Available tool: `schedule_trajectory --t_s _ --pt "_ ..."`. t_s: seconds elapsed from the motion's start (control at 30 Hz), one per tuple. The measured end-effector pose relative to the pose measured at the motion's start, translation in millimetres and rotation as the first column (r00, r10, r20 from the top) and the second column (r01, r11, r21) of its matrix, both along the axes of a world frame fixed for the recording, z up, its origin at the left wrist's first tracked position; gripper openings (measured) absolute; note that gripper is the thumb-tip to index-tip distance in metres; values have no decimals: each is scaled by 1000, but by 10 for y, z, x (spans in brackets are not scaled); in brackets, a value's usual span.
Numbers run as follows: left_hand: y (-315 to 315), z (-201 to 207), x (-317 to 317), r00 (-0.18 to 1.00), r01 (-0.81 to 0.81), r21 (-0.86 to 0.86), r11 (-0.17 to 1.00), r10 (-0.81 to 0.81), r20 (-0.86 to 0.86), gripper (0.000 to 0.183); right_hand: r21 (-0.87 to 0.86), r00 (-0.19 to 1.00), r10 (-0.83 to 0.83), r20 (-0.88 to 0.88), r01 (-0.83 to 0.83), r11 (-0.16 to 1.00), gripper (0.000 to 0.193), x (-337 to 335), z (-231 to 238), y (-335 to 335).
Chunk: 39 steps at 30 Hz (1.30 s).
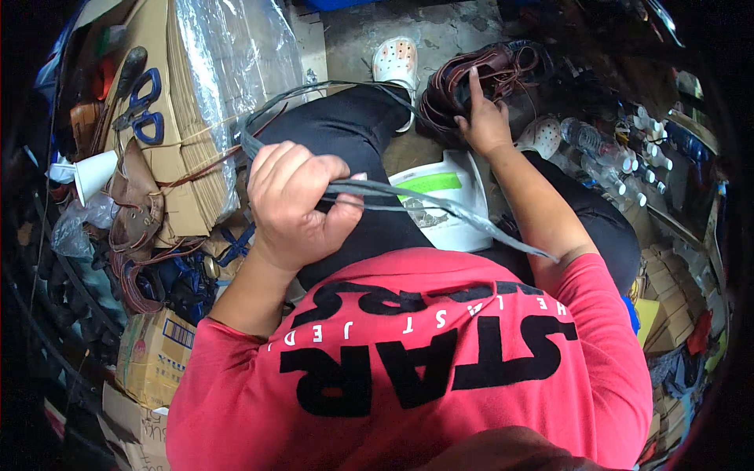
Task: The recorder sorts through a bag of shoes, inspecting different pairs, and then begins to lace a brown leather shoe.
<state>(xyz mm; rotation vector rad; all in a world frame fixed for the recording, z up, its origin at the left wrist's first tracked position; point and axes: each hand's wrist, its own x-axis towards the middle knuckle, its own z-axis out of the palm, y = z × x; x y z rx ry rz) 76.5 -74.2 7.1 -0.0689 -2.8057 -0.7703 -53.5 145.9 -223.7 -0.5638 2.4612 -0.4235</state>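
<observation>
My left hand (297, 200) is closed around a loop of thin grey cord or strip (440, 202), held above my lap. One run of the strip trails right toward my right elbow, and another curves up over my left knee. My right hand (487, 122) reaches forward, its index finger stretched out and its thumb apart, against a dark brown leather bundle (449, 88) with lace-like cords. I cannot tell whether that bundle is a shoe or folded straps. Between my legs sits a white plastic piece (463, 224) with a bright green strip on it.
At the left, flattened cardboard (184, 102) leans under clear plastic, with blue-handled scissors (144, 110) against it. A brown leather piece (135, 208) and a white cup (96, 174) are beside them. Clear bottles (593, 145) lie at the right. A cardboard box (157, 353) stands lower left.
</observation>
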Motion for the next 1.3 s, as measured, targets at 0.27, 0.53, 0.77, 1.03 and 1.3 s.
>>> schedule_trajectory --t_s 0.27,0.53,0.77,1.03,1.3 --pt "-49 -26 24 1000 -5 -12 1000 5 25 19 164 991 -45 -126 65 984 48 -136 34 -127" --pt "-56 9 4 998 -9 -9 1000 9 69 19 252 944 271 -186 -221 942 33 -15 44 95" --pt "-66 4 -37 994 -24 -24 999 26 102 16 360 938 339 -65 -295 885 49 187 -181 -82" --pt "-76 -15 -3 992 -90 -77 993 96 78 15 383 940 340 -26 -305 872 32 43 -496 -11" --pt "-89 -15 -15 992 -86 -84 993 93 89 15 251 862 490 -131 -449 858 31 -382 -487 -63"
